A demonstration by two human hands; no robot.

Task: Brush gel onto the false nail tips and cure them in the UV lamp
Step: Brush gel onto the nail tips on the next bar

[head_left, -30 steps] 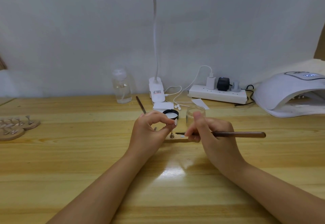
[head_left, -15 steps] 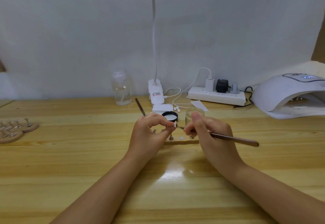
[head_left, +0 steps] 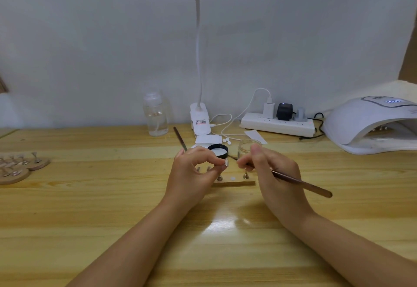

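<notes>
Centrally, two hands: one brush (head_left: 300, 183), one nail tip (head_left: 225, 163).

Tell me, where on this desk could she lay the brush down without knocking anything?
Bare wood lies between the right hand and the UV lamp, and on the left between the round stands and the left hand. The near desk holds only her forearms. It is crowded around the black jar, glass jar and power strip.
</notes>
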